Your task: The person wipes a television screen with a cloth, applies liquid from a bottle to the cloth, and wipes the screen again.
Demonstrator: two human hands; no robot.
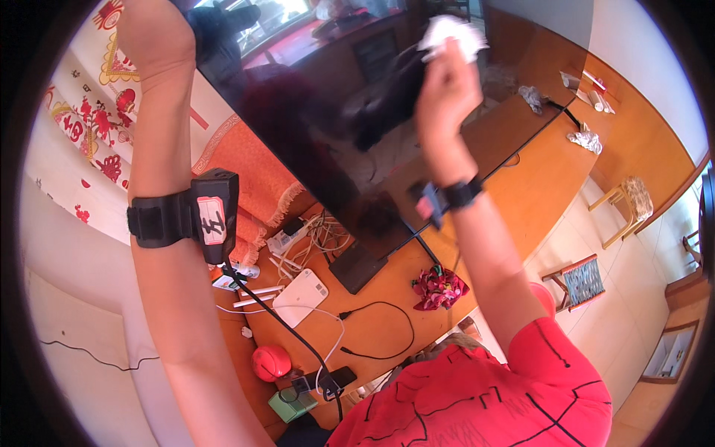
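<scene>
In front of a large black television screen (313, 106), my right hand (449, 89) pinches a crumpled white tissue or cloth (452, 34), blurred by motion. Whether the tissue touches the glass I cannot tell. My left hand (156, 39) is raised at the upper left, by the television's edge. Its fingers are hidden or cut off by the picture's rim, so what they hold does not show. Each forearm wears a black strap; the left strap carries a black device (215, 215), the right one a blurred device (430, 204). The screen stands on a wooden cabinet (385, 313).
On the cabinet lie a white router (301, 296), tangled cables (329, 232), a black cable (410, 318), a dark red patterned cloth (439, 288), a red round container (271, 362) and a green box (292, 403). A folding stool (581, 282) and a padded stool (634, 201) stand on the floor.
</scene>
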